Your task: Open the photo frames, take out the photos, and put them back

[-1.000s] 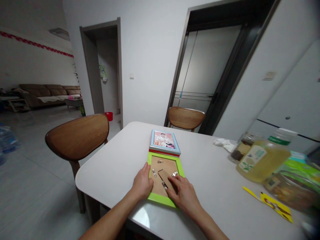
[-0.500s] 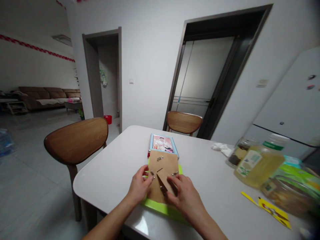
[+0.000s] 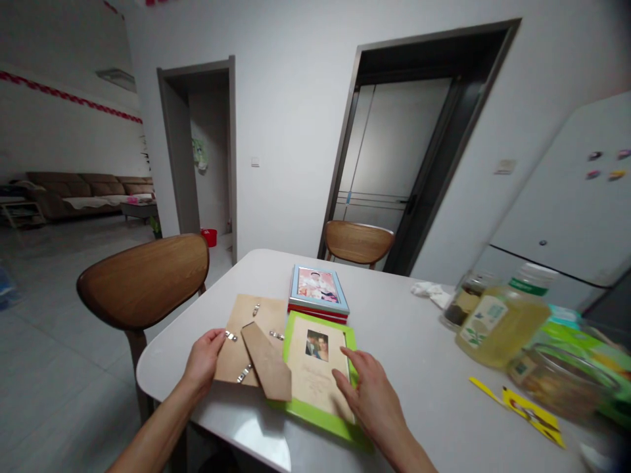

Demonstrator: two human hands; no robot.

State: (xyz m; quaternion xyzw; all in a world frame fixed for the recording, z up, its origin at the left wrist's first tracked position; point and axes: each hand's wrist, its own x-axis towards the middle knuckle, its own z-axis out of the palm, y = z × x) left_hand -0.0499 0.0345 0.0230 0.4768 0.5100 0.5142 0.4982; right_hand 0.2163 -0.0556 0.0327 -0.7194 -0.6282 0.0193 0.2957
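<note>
My left hand [image 3: 204, 361] pinches the left edge of a brown backing board [image 3: 231, 361], which has metal clips and a tapered stand flap [image 3: 269, 368]. The board lies left of a lime-green frame [image 3: 315, 417], partly overlapping its left side. Inside the frame is a cream sheet [image 3: 305, 381] with a small photo [image 3: 317, 345] of two people near its top. Over the frame's right side my right hand [image 3: 365, 387] is spread, with nothing held between its fingers. Behind the green frame lies a light-blue framed picture [image 3: 318, 289] on top of something red.
On the white table's [image 3: 414, 394] right side are a bottle of yellow liquid [image 3: 503, 322], a dark-filled jar [image 3: 466, 302], a clear bowl [image 3: 552, 381], yellow wrappers [image 3: 532, 414] and a tissue [image 3: 431, 291]. Wooden chairs stand at the left [image 3: 148, 282] and far side [image 3: 359, 243].
The backing board has moved left off the green frame with my left hand, uncovering the cream sheet and small photo. My right hand has come away from the stand flap and spread open.
</note>
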